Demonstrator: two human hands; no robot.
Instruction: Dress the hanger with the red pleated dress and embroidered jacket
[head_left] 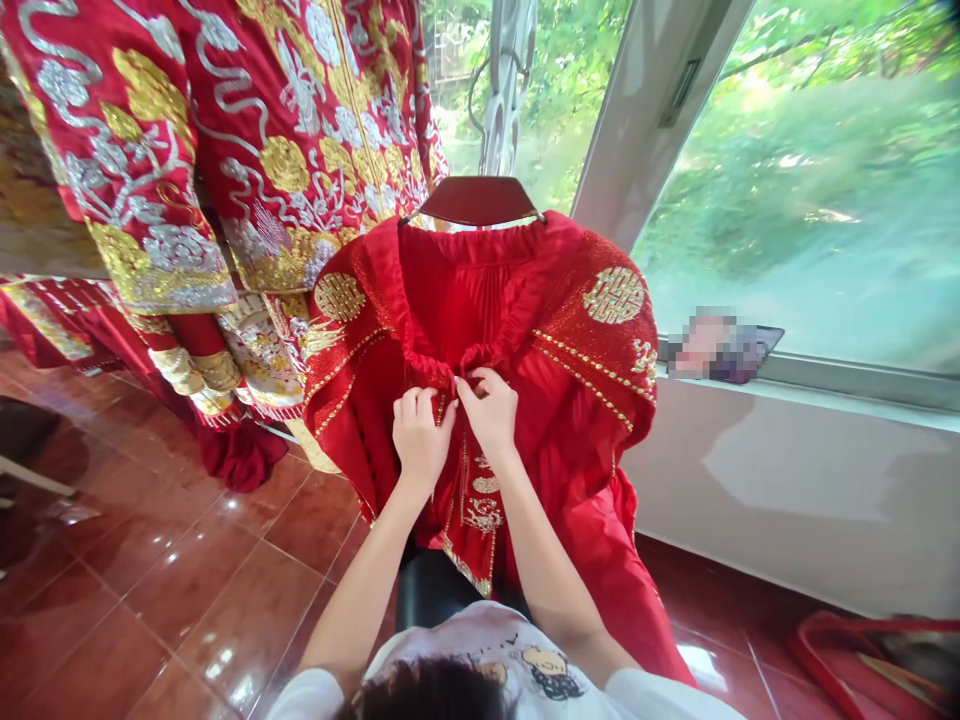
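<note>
A red skirt (577,400) with gold embroidery and a gathered waistband hangs in front of me from a dark red hanger (476,200). At the front of the waistband, my left hand (422,430) has its fingers closed in a pinch at the gathered edge. Close beside it, my right hand (489,408) pinches the same edge between thumb and fingers. The fingertips of both hands nearly meet there. Whatever small part lies between them is hidden. Below the hands hangs an embroidered front panel (482,500).
Red jackets (300,150) with gold and silver embroidery hang at the left. A phone (750,352) lies on the window sill (840,392) at the right. A red stool-like object (832,640) stands at lower right on the tiled floor (217,610).
</note>
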